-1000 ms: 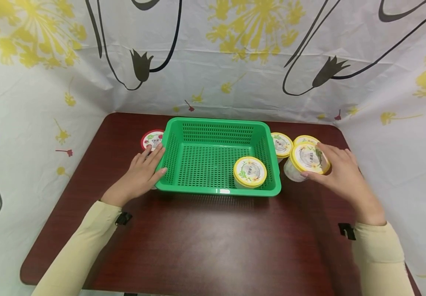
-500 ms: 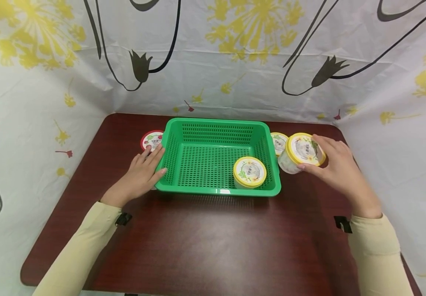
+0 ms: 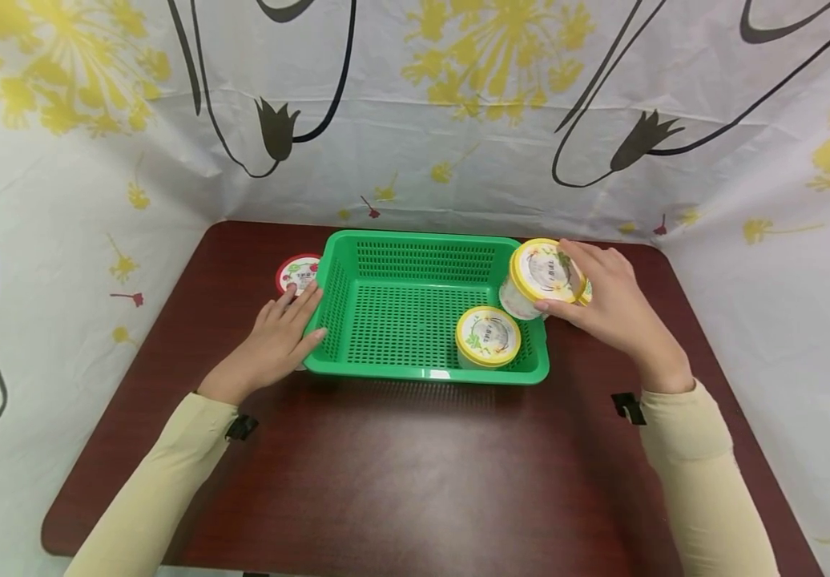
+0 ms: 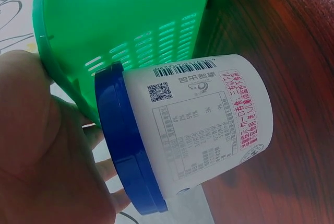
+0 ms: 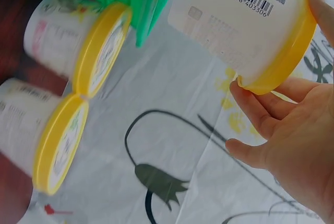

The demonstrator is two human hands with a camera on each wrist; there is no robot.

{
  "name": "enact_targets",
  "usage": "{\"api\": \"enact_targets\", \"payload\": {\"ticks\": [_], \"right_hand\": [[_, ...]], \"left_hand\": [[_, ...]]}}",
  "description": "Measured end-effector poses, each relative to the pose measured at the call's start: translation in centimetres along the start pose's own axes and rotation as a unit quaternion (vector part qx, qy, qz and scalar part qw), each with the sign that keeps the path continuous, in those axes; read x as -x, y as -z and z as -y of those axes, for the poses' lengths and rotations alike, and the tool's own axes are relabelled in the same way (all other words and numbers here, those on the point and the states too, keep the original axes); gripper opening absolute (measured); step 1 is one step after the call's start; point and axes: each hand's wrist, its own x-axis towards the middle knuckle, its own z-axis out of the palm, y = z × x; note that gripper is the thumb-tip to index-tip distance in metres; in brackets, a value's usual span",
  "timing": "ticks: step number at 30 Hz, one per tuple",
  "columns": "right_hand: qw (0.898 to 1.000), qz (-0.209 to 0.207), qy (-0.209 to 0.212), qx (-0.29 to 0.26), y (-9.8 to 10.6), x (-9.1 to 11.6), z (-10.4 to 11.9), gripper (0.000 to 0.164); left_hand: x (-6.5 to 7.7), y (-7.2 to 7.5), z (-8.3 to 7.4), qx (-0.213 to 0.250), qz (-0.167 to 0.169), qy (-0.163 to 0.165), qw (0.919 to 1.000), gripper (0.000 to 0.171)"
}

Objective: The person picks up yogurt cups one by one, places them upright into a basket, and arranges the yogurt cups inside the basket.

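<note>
My right hand [image 3: 613,300] grips a tub [image 3: 546,272] with a yellow lid by the lid's edge, thumb in front and fingers behind. The tub tilts and overlaps the right rim of the green plastic basket [image 3: 379,371]. Its printed base end, with a barcode, shows in the right wrist view. My left hand [image 3: 274,340] rests on the basket's left rim, fingers extended. Inside the basket, a second yellow-lidded tub [image 3: 488,337] stands upright in the front right corner. Beside the left hand are a red-lidded tub [image 3: 297,271] and a blue-lidded tub [image 4: 198,125], the latter mostly hidden in the head view.
Two more yellow-lidded tubs, one nearer [image 5: 57,135] and one closer to the basket [image 5: 68,41], stand right of the basket, mostly hidden behind my right hand in the head view. A patterned curtain [image 3: 386,104] hangs behind the dark red table [image 3: 386,473].
My right hand has lifted the yellow-lidded tub from beside the others and carried it left to the basket's right rim. The left hand and basket have stayed in place.
</note>
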Motion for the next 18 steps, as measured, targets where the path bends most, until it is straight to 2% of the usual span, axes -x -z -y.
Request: {"api": "enact_targets", "payload": {"ticks": [18], "right_hand": [[0.999,0.034,0.014,-0.005,-2.1,-2.9,2.4,0.093]], "left_hand": [[0.0,-0.1,0.2,-0.003,-0.002,-0.002,1.0,0.07]]}}
